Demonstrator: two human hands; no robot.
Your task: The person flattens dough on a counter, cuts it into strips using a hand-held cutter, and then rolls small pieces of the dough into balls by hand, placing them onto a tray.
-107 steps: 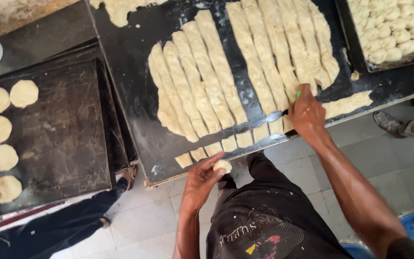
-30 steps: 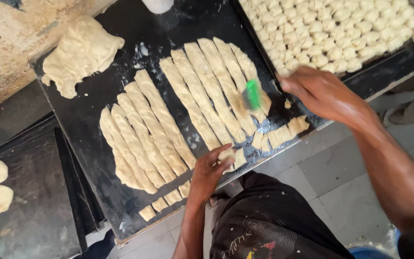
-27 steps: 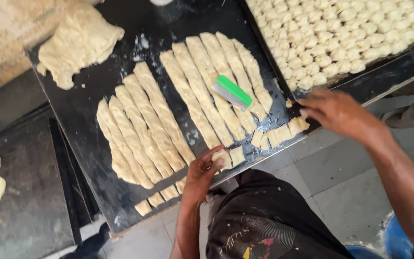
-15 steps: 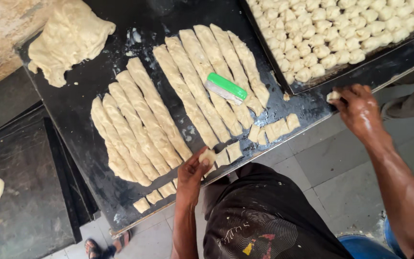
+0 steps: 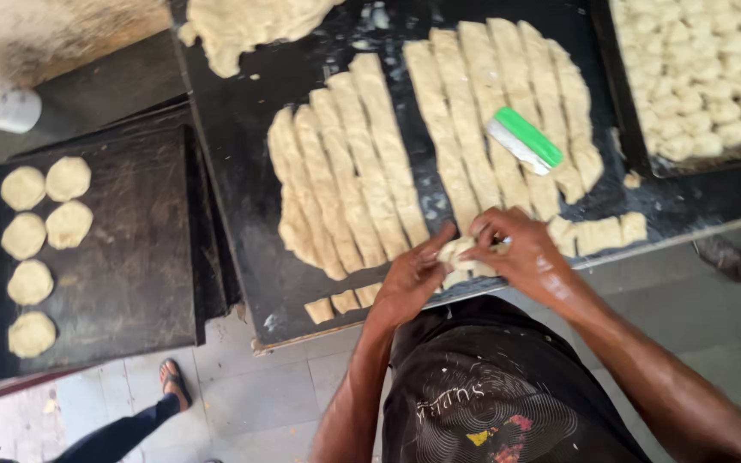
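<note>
Both my hands meet at the near edge of a black work board (image 5: 242, 129). My left hand (image 5: 412, 276) and my right hand (image 5: 518, 250) together pinch a small cut dough piece (image 5: 460, 252) between their fingertips. Long strips of pale dough (image 5: 370, 154) lie side by side on the board above my hands. A scraper with a green handle (image 5: 525, 141) rests loose on the strips to the right. Several short cut pieces (image 5: 602, 233) line the board's front edge.
A dark tray (image 5: 130, 249) at left carries several round flattened dough discs (image 5: 31, 236). Another tray (image 5: 636, 146) at upper right is full of small dough pieces. A lump of dough (image 5: 250, 21) sits at the top. Another person's sandalled foot (image 5: 171, 381) stands below left.
My right hand laid the green scraper on the strips, reached right, then came back to join my left hand on a cut dough piece.
</note>
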